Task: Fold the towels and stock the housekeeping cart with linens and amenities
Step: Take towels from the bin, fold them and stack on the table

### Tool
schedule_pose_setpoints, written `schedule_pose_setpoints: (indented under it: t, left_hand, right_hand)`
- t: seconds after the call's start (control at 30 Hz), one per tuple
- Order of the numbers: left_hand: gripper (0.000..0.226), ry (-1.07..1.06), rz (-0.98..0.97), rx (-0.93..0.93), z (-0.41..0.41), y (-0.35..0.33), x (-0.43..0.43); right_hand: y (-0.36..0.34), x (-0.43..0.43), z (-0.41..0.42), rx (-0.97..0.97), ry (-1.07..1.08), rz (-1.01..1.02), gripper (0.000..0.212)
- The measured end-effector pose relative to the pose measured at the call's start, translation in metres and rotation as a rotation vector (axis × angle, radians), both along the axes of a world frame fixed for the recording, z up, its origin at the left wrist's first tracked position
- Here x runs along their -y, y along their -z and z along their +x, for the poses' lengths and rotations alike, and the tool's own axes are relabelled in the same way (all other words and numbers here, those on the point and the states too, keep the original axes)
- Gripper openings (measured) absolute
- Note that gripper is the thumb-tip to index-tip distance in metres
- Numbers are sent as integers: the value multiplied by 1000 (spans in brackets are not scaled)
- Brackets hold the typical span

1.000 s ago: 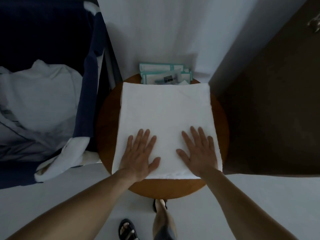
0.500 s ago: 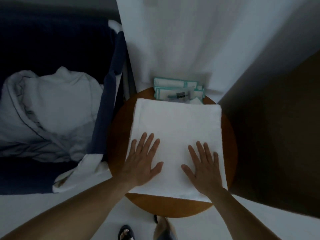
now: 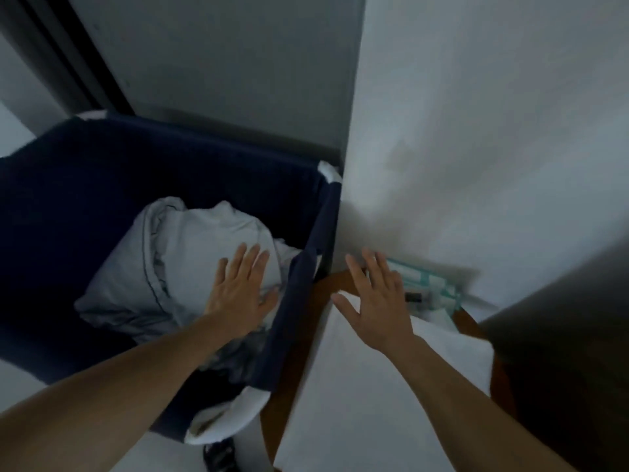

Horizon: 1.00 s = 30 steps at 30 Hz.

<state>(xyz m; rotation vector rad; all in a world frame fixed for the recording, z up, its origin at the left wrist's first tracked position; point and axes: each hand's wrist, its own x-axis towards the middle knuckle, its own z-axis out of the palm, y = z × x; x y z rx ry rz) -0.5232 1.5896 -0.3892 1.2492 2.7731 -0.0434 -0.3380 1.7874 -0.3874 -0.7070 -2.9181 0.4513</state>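
Left hand (image 3: pixel 240 294) flat, fingers straight, over crumpled linen (image 3: pixel 190 253) inside navy cart bag (image 3: pixel 136 165). Right hand (image 3: pixel 377 301) open, fingers spread, above folded towel (image 3: pixel 357 403) on table (image 3: pixel 311 321), beside teal amenity packets (image 3: pixel 429 284).

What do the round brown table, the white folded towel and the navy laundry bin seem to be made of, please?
The round brown table looks like wood or veneer, smooth and warm-brown. The white folded towel is soft matte cloth, likely cotton; blur hides the weave. The navy laundry bin seems fabric: its wall sags.
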Motion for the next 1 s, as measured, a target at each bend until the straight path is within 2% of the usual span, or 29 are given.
schedule_pose_setpoints:
  t: [0.17,0.3,0.57,0.63,0.73,0.83,0.93,1.0]
  left_hand:
    - [77,-133,6,59,-80,15,55]
    - [77,-185,25,120,-156,40,76]
    - [77,-267,-17,290,-294,131,135]
    - [86,-287,-28,324,-318,160,152]
    - [98,-275,-24,378,-343,201,166]
    - [80,-248,-22,447,-357,241,163]
    - [76,-205,28,503,-358,276,153]
    - [71,-184,60,530,-355,294,146]
  right_hand:
    - [-8,30,-93,-11,-100,-5,77]
    - [13,61,-176,46,-158,-44,79]
    - [130,125,-347,353,-147,-233,89]
    - [167,141,-378,411,-154,-264,92]
    - [222,158,-409,506,-150,-299,99]
    - [266,171,-424,630,-130,-317,108]
    - [295,181,-425,728,-124,-298,116]
    - [308,185,-420,767,-122,-214,114]
